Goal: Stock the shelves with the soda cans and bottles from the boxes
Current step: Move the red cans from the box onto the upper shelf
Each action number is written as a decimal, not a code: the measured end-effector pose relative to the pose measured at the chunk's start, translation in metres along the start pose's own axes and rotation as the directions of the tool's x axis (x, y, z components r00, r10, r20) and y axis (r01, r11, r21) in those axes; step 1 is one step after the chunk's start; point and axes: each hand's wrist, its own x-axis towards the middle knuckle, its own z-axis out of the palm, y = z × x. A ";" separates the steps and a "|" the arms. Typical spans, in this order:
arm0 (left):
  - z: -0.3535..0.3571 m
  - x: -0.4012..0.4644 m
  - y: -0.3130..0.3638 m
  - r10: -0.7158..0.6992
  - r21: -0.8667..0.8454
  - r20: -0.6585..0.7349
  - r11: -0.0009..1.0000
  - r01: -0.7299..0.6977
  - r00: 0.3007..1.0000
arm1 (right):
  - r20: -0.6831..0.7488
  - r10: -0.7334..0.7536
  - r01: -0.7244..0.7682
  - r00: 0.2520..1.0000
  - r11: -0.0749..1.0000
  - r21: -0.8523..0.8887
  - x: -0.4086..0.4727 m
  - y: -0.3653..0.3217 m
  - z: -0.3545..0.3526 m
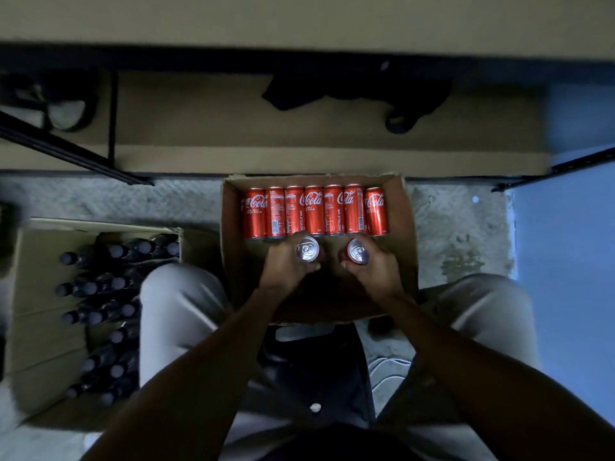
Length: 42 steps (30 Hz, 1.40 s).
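Far out to the left of both grips stands an open cardboard box of dark bottles, caps up, well apart from either hand and untouched.

The left hand has its fingers curled round a red soda can, held upright so its silver lid faces the camera; the long axis runs straight down into the palm. Just to its right, the right hand wraps a second can the same way, tilted slightly, a strip of red wall showing below the lid. Both hands sit inside the can box, over its near, bare part.

Directly beyond both grips, almost touching the knuckles, a row of seven cans lies along the box's far wall, long axes pointing away from the hands, red labels up. Neither hand is clearly nearer to the row.

Farther beyond the row, past the box's far wall, the low shelf opens. The coming move probably carries both cans forward and up over the row.
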 end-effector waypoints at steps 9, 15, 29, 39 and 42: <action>-0.105 -0.088 0.118 0.087 -0.134 -0.185 0.985 -0.113 0.979 | -0.113 -0.129 0.149 0.985 0.969 0.198 -0.057 -0.126 -0.109; -0.170 -0.130 0.192 0.195 -0.208 -0.232 0.947 -0.244 0.953 | -0.163 -0.201 0.233 0.966 0.950 0.206 -0.086 -0.199 -0.182; -0.278 -0.215 0.366 0.384 -0.445 -0.208 0.782 -0.437 0.900 | -0.349 -0.331 0.461 0.877 0.788 0.409 -0.176 -0.349 -0.338; -0.348 -0.249 0.484 0.573 -0.432 -0.348 0.604 -0.669 0.742 | -0.534 -0.394 0.646 0.748 0.616 0.451 -0.197 -0.437 -0.438; -0.365 -0.252 0.513 0.610 -0.441 -0.389 0.535 -0.721 0.690 | -0.566 -0.430 0.703 0.703 0.536 0.467 -0.197 -0.464 -0.466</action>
